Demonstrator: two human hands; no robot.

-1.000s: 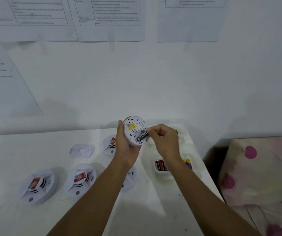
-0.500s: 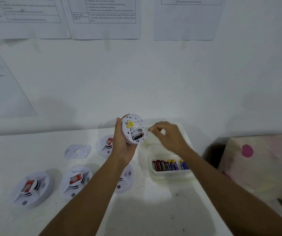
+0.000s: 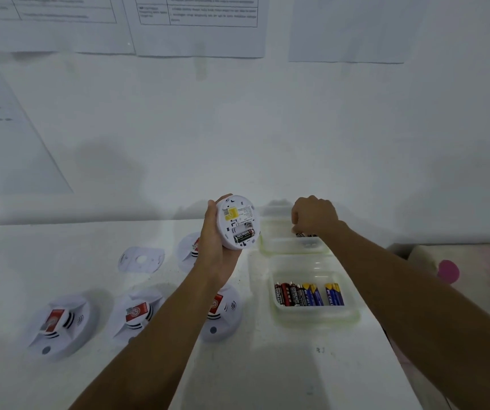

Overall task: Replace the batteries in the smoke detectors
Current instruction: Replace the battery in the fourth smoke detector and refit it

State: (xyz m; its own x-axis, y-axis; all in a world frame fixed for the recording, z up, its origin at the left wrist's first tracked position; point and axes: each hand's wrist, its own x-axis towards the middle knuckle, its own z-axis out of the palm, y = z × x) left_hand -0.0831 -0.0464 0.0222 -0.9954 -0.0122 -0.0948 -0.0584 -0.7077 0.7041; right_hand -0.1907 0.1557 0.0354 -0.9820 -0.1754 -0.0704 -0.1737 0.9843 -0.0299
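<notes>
Comparing against the view one second earlier, the right hand (image 3: 314,216) is found withdrawn from the open battery bay of the smoke detector (image 3: 237,221) and carried to the far container (image 3: 294,245), directly behind the battery tray (image 3: 314,316). Its fingers are curled downward over dark cells (image 3: 301,234) lying in that container; whether one is pinched or already let go cannot be told. The smoke detector is gripped round its rim by the left hand (image 3: 217,247) and held raised off the table (image 3: 267,365), behind and left of the tray, back face toward the camera. One battery (image 3: 243,235) is seen in the bay, and the slot beside it appears empty. From this it is judged that one spent cell has been pulled and is being discarded; the second must be removed before fresh ones are fitted. Fresh batteries (image 3: 305,294) are lined up in the tray, uncovered. Left of the tray a row of three detectors (image 3: 135,313) is laid out, the nearest partly hidden by the left forearm; a fourth detector (image 3: 189,248) and a loose mounting plate (image 3: 140,258) lie behind that row. Nothing is seen blocking the way back to the bay.
</notes>
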